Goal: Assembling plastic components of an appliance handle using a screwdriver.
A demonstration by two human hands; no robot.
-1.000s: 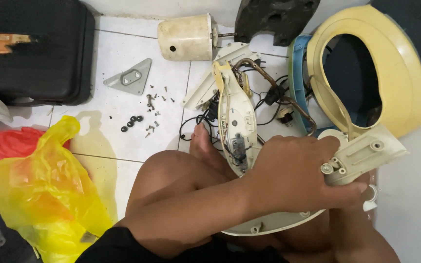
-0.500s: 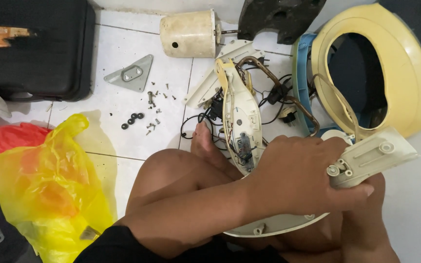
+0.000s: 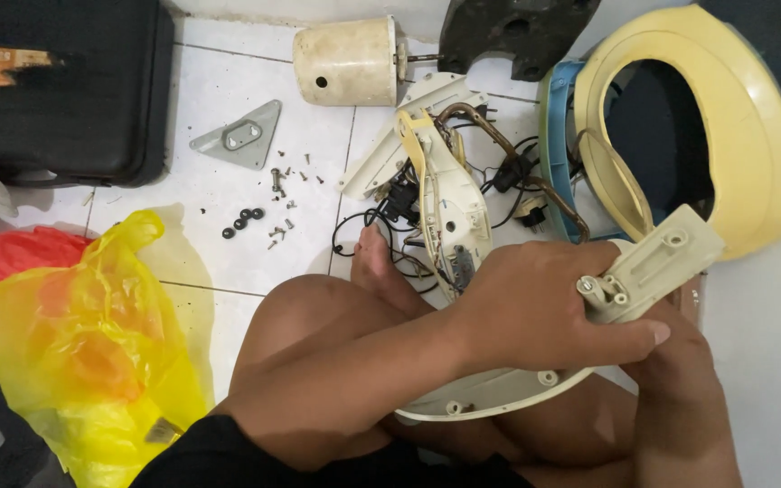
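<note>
My left hand (image 3: 535, 312) reaches across my knees and grips a cream plastic bracket (image 3: 657, 258) with screw posts, thumb along its underside. My right hand (image 3: 684, 380) sits just below, mostly covered by the left hand, with its fingers up behind the same bracket. Under both hands a round cream base plate (image 3: 490, 396) rests on my legs. Beyond my knee lies a cream inner housing (image 3: 449, 203) with black and brown wires around it.
On the white tiles are a cream motor cylinder (image 3: 345, 61), a grey triangular metal plate (image 3: 239, 137), loose screws (image 3: 282, 181) and black washers (image 3: 241, 221). A cream ring housing (image 3: 743, 108) lies right, a black case (image 3: 56, 90) top left, a yellow bag (image 3: 83, 334) lower left.
The bracket's far end has swung up and to the right in my hands. Both hands keep their hold, and the parts on the floor have not moved.
</note>
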